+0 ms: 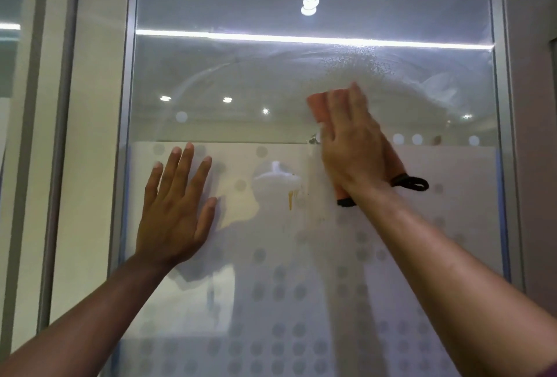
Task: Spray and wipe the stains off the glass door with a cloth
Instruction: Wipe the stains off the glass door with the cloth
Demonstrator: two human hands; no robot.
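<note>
The glass door (pixel 241 81) fills the view, its lower half frosted with grey dots. My right hand (pixel 351 141) lies flat, fingers straight, pressing an orange cloth (pixel 318 107) with black trim against the glass at centre right. A black loop (pixel 411 183) of the cloth sticks out beside my wrist. An orange-yellow dripping stain (pixel 291 197) sits on the glass left of and below the cloth. Wet spray droplets and curved wipe smears (pixel 361 64) show above my right hand. My left hand (pixel 176 205) rests flat on the frosted glass at the left, fingers spread. No spray bottle is in view.
A silver metal frame (pixel 128 105) edges the pane on the left and another strip (pixel 501 105) on the right. A pale wall panel (pixel 87 135) stands left of the door. Ceiling lights reflect in the upper glass.
</note>
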